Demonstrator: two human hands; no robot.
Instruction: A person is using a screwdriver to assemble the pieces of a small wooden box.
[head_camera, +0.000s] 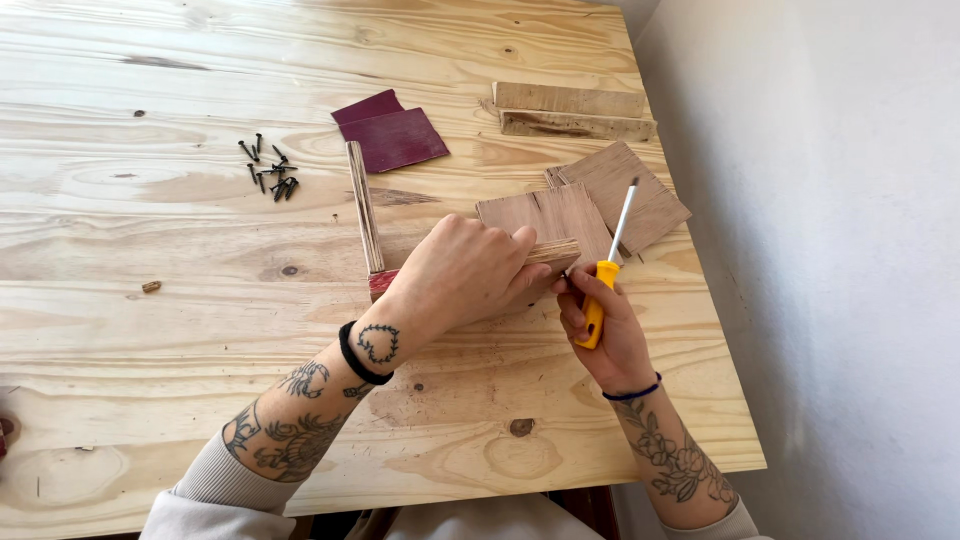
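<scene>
Pale pine counter (200, 80), knotted grain, viewed from above; items listed from left. Small brown stub (151, 287) lying alone on the boards, kind cannot be told. Loose cluster of black screws (270, 168), well apart from both hands. Two sheets of dark red sandpaper (392, 132), overlapped, flat. Upright plywood strip (364, 208), red-edged at its near end, joined at a corner to the plywood piece (552, 252) that the left hand (460, 275) covers; fingers curled over its top edge and pressed down, closed on the piece and steadying it on the counter near the middle right. Right hand (605, 335), just beside the free end of that piece, wrapped shut around the yellow handle of a screwdriver (608, 272), shaft pointing up and away, tip clear of the wood. Judged step: holding the corner assembly braced with the driver in hand but not engaged; no screw can be seen at the joint. The next move would call for a screw from the cluster, which lies beyond the left arm, and neither hand is free. Behind the hands: two thin brown plywood squares (625, 190), overlapped, near the driver's shaft. Farther back: two rough wood offcuts (572, 110), stacked along the edge. White wall (830, 250) close on the right, limiting elbow room.
</scene>
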